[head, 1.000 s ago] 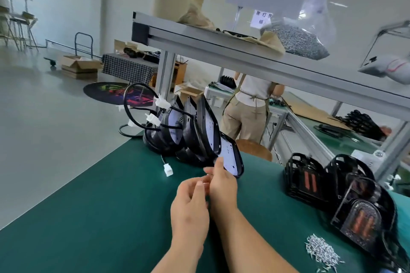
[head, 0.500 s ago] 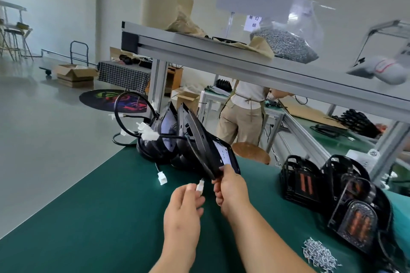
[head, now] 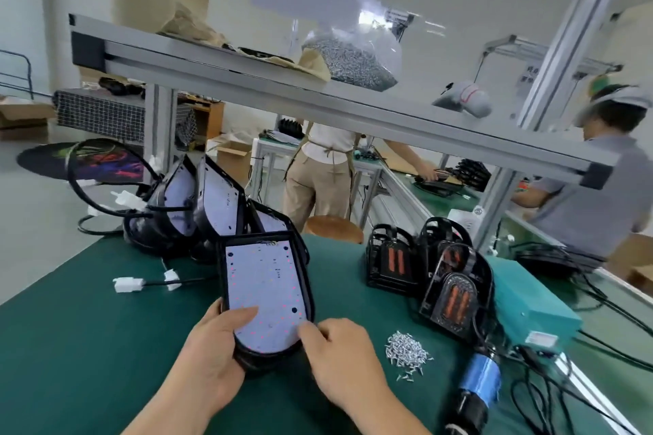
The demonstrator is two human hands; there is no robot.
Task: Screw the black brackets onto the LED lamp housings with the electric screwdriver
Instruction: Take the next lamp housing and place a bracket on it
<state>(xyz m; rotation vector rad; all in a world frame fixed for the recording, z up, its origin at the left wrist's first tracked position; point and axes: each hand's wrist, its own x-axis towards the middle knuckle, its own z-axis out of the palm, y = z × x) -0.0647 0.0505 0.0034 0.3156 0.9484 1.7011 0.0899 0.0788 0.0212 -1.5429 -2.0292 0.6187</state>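
Note:
An LED lamp housing (head: pixel 266 288), black with a white LED board facing up, lies on the green mat just in front of me. My left hand (head: pixel 212 350) grips its near left edge, thumb laid on the board. My right hand (head: pixel 344 360) holds the near right rim with curled fingers. More housings (head: pixel 201 212) lean in a stack behind it, cables and white connectors (head: pixel 129 284) trailing left. Several black brackets (head: pixel 456 293) stand to the right. A pile of screws (head: pixel 406 351) lies beside them. The electric screwdriver (head: pixel 477 388), with a blue band, lies at the lower right.
A teal box (head: pixel 530 307) with cables sits at the right edge. An aluminium shelf rail (head: pixel 318 102) crosses overhead, carrying a bag of screws (head: pixel 353 60). Two people work at the benches behind. The green mat (head: pixel 70 346) spreads to the left.
The front housing has come off the leaning stack and now lies flat, board up, close to me. Both hands moved from the small white connector to the housing's near edge.

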